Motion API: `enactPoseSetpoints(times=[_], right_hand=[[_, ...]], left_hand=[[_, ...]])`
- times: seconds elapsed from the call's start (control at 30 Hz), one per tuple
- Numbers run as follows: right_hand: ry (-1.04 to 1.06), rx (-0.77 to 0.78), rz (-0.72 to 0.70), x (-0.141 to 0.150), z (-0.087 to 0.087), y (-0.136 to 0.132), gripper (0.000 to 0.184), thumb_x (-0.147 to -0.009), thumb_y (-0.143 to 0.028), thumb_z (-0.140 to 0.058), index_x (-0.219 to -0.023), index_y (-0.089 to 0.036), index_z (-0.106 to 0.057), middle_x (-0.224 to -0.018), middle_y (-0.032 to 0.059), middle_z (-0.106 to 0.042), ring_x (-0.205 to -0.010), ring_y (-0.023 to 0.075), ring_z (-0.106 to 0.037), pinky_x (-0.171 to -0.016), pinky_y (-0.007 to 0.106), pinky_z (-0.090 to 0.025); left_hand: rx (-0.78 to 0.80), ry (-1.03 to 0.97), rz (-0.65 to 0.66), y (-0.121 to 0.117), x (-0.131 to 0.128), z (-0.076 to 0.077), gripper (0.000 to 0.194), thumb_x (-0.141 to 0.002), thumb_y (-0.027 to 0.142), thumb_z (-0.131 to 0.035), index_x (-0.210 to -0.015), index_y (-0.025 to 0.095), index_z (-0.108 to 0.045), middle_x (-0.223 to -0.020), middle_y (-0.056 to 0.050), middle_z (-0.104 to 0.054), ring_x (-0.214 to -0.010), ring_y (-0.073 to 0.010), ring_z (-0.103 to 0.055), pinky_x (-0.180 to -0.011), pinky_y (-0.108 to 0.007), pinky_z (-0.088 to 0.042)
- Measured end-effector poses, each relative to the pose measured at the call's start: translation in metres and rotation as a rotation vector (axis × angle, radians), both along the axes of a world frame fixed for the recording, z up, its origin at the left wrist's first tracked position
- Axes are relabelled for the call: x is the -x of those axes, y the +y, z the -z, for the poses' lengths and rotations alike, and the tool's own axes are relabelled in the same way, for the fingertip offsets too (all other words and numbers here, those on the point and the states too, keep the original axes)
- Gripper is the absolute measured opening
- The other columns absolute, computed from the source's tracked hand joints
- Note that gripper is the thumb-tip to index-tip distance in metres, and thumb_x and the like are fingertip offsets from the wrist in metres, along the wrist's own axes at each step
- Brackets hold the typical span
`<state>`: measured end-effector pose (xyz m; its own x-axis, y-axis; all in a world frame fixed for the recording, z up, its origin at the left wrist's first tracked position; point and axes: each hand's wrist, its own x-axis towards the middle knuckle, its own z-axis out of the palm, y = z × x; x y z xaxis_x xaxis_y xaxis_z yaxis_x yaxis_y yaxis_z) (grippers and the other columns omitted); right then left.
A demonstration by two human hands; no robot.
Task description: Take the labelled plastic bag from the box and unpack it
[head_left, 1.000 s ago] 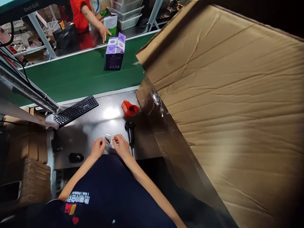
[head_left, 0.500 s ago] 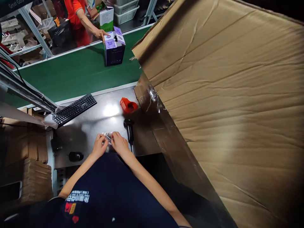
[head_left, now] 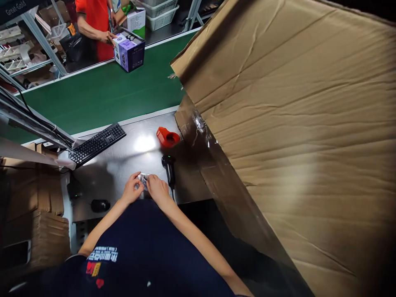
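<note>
Between my hands, close to my body, is a small clear plastic bag point(head_left: 143, 180) with something inside that is too small to make out. My left hand point(head_left: 133, 189) pinches its left side with thumb and fingers. On the other side my right hand point(head_left: 157, 189) is closed on the bag's right edge, its fingertips partly hidden. A black barcode scanner point(head_left: 168, 170) stands just right of my right hand. Beyond it on the metal table point(head_left: 123, 177) lies a red tape dispenser point(head_left: 167, 137).
A black keyboard point(head_left: 97, 144) and a mouse point(head_left: 100, 205) lie to the left. At right a large cardboard box point(head_left: 278, 123) rises beside the table. Across the green conveyor belt point(head_left: 102, 103), a co-worker in red point(head_left: 93, 20) touches a purple box point(head_left: 130, 53).
The bag has shifted slightly between my fingers, and my hands stay nearly in place. Across the belt, the co-worker's purple box has moved left and turned, its top now open.
</note>
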<state>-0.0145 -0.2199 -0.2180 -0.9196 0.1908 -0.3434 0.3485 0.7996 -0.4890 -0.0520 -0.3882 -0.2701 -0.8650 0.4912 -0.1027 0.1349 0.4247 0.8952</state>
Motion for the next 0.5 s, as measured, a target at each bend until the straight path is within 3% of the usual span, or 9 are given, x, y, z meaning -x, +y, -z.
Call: enactPoseSetpoints(times=[0.07,0.1,0.17,0.23,0.3,0.4,0.5], right_hand=[[0.036,0.059,0.041,0.002,0.006,0.003,0.027,-0.102,-0.016,-0.048,-0.103,-0.016,-0.075,-0.113,0.0198,-0.078,-0.094,0.0314,-0.077,-0.082,0.039,-0.052],[0.053,0.093,0.053,0.003,0.009,0.005,0.025,-0.101,-0.017,-0.049,-0.098,-0.017,-0.075,-0.109,0.0175,-0.078,-0.093,0.0299,-0.076,-0.082,0.038,-0.052],[0.079,0.168,0.071,0.005,0.015,0.009,0.021,-0.098,-0.020,-0.053,-0.092,-0.020,-0.073,-0.099,0.0119,-0.079,-0.090,0.0265,-0.075,-0.082,0.035,-0.052],[0.112,0.250,0.085,0.005,0.020,0.013,0.016,-0.094,-0.022,-0.057,-0.089,-0.021,-0.071,-0.097,0.0088,-0.079,-0.092,0.0240,-0.074,-0.086,0.034,-0.054],[0.170,0.309,0.110,0.002,0.025,0.017,0.014,-0.091,-0.024,-0.057,-0.085,-0.020,-0.070,-0.113,0.0116,-0.078,-0.104,0.0241,-0.074,-0.091,0.034,-0.055],[0.316,0.345,0.195,-0.008,0.032,0.023,0.019,-0.093,-0.032,-0.058,-0.086,-0.020,-0.071,-0.141,0.0171,-0.068,-0.117,0.0274,-0.070,-0.093,0.038,-0.058],[0.425,0.271,0.228,-0.016,0.036,0.027,0.026,-0.098,-0.037,-0.055,-0.095,-0.020,-0.075,-0.135,0.0172,-0.067,-0.116,0.0297,-0.069,-0.099,0.045,-0.058]], left_hand=[[-0.024,0.001,0.037,-0.001,0.003,0.006,0.010,-0.090,0.025,-0.072,-0.097,0.020,-0.067,-0.159,-0.019,-0.059,-0.152,-0.0340,-0.055,-0.125,-0.059,-0.045],[-0.029,0.012,0.063,-0.001,0.005,0.010,0.033,-0.086,0.030,-0.079,-0.114,0.020,-0.066,-0.163,-0.021,-0.053,-0.154,-0.0363,-0.051,-0.127,-0.061,-0.043],[0.014,0.061,0.137,0.002,0.011,0.020,0.096,-0.069,0.038,-0.095,-0.150,0.018,-0.046,-0.172,-0.029,-0.039,-0.161,-0.0436,-0.040,-0.131,-0.067,-0.034],[0.103,0.146,0.223,0.009,0.018,0.031,0.136,-0.056,0.040,-0.101,-0.165,0.014,-0.023,-0.173,-0.034,-0.032,-0.164,-0.0500,-0.032,-0.134,-0.074,-0.020],[0.167,0.231,0.273,0.016,0.024,0.039,0.137,-0.057,0.037,-0.099,-0.167,0.012,-0.020,-0.169,-0.034,-0.038,-0.160,-0.0508,-0.037,-0.134,-0.075,-0.018],[0.191,0.332,0.292,0.024,0.029,0.041,0.117,-0.065,0.034,-0.090,-0.163,0.011,-0.031,-0.156,-0.029,-0.054,-0.144,-0.0451,-0.056,-0.127,-0.068,-0.037],[0.256,0.421,0.287,0.025,0.029,0.032,0.102,-0.070,0.033,-0.086,-0.158,0.011,-0.040,-0.149,-0.027,-0.061,-0.137,-0.0445,-0.060,-0.124,-0.066,-0.039]])
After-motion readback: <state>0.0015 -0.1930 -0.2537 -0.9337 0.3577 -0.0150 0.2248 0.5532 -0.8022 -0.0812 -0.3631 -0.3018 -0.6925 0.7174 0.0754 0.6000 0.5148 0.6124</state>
